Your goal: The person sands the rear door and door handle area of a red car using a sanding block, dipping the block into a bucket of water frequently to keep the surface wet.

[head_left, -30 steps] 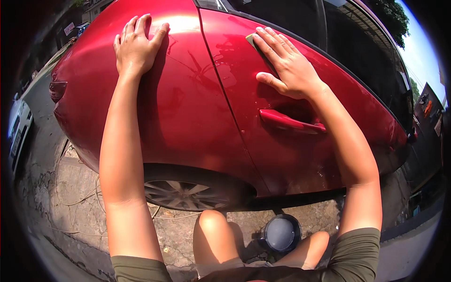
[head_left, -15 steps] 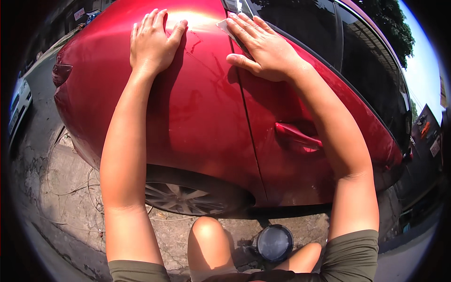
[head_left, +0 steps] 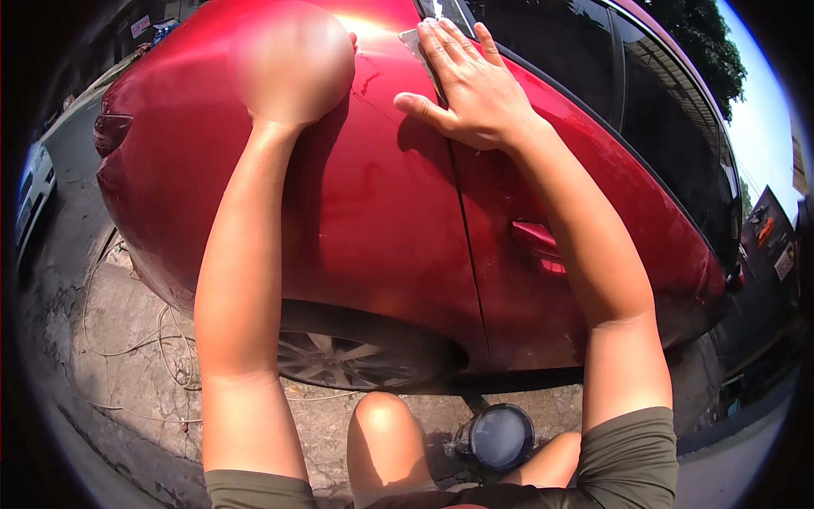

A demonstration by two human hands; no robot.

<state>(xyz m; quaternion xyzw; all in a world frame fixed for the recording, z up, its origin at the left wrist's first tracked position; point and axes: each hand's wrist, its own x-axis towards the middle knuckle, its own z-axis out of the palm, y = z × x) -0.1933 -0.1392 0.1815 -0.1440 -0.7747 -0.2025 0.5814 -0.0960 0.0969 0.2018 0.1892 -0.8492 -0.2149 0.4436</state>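
Observation:
My left hand (head_left: 290, 72) is over the upper rear side panel of a red car (head_left: 390, 212). A round blur hides nearly all of its fingers; only what seems the thumb tip shows at its right edge. I cannot tell if it holds anything. Farther right, my right hand (head_left: 475, 93) lies flat near the seam between panel and door, just below the side window. Beneath its fingers a thin, pale grey flat pad (head_left: 415, 44) is pressed to the bodywork, its left edge showing. The right thumb points out to the left.
A door handle (head_left: 538, 244) juts out below my right forearm. The wheel (head_left: 339, 360) sits beneath the panel. By my knees stands a dark bucket (head_left: 501, 436). A thin hose or cable (head_left: 161, 339) lies on the concrete. A white car (head_left: 36, 191) is at far left.
The view has shifted a little, moving the car to the right in it. My left hand has moved slightly rightward. My right thumb is farther left of the seam, the pad still under the fingers.

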